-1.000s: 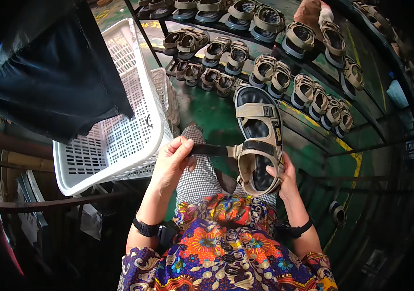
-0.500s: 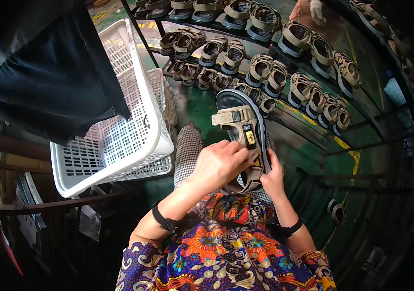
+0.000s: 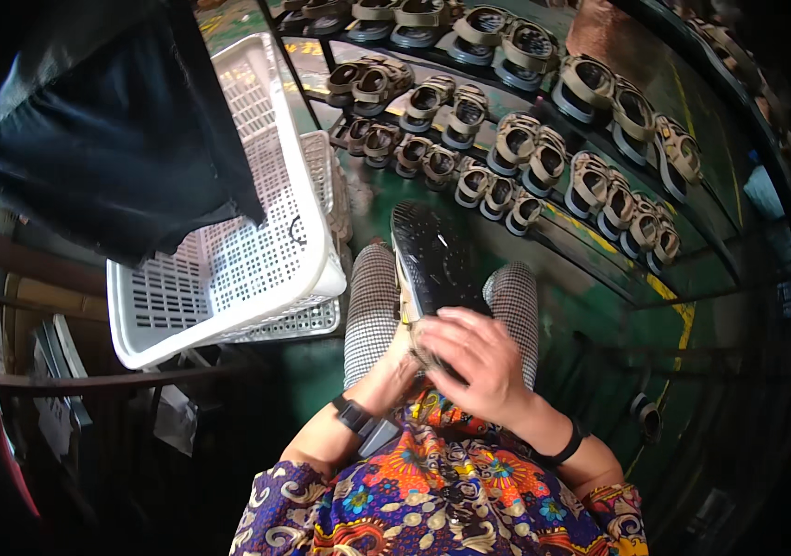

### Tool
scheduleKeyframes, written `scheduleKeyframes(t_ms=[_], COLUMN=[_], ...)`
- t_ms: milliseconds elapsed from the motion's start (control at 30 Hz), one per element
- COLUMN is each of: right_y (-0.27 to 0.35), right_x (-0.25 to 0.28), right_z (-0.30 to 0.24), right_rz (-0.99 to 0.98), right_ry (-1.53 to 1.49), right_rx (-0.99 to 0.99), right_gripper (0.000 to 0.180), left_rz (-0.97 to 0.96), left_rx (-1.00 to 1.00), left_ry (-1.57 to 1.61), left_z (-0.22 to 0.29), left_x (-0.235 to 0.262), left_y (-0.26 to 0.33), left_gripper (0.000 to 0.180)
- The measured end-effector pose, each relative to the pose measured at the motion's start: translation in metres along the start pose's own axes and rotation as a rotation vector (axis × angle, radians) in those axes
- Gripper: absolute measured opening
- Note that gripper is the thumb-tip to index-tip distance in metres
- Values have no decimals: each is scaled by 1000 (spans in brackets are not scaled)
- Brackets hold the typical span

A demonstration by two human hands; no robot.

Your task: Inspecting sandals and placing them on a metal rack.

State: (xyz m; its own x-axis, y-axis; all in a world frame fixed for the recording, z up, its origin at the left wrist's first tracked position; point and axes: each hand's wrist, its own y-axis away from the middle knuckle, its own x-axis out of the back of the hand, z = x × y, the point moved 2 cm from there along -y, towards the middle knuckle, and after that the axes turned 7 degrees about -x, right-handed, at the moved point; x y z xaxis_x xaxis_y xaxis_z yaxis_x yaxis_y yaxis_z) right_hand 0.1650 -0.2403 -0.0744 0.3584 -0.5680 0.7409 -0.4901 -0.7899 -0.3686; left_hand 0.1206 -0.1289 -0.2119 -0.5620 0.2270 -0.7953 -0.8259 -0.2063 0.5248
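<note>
A seated worker in a patterned shirt holds a sandal (image 3: 434,259) sole-up over checked-trousered knees, the right hand (image 3: 475,363) laid across its heel with fingers curled around it, the left hand (image 3: 393,369) gripping it from beneath (mostly hidden, its fingers out of sight). Just to the left stands a white plastic basket (image 3: 256,269), partly draped with dark cloth (image 3: 108,130). Beyond, rows of finished-looking sandals (image 3: 525,157) fill the rack, suggesting this one remains in hand, not yet shelved.
</note>
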Motion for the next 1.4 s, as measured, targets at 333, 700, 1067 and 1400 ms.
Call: scheduleKeyframes(t_ms=[333, 700, 1067, 1400], right_y=[-11, -20, 9, 68], right_x=[-44, -47, -11, 6], right_z=[-39, -39, -20, 38], right_rz=[-262, -285, 114, 456], right_ry=[-60, -65, -73, -264], right_rx=[428, 373, 47, -526], right_gripper=[23, 25, 52, 81], left_rz=[-1184, -1192, -647, -449], left_rx=[102, 53, 27, -855], left_ry=[363, 417, 157, -844], left_z=[24, 8, 37, 35], left_x=[-18, -13, -29, -99], left_y=[-59, -71, -30, -32], left_gripper=[38, 33, 29, 34])
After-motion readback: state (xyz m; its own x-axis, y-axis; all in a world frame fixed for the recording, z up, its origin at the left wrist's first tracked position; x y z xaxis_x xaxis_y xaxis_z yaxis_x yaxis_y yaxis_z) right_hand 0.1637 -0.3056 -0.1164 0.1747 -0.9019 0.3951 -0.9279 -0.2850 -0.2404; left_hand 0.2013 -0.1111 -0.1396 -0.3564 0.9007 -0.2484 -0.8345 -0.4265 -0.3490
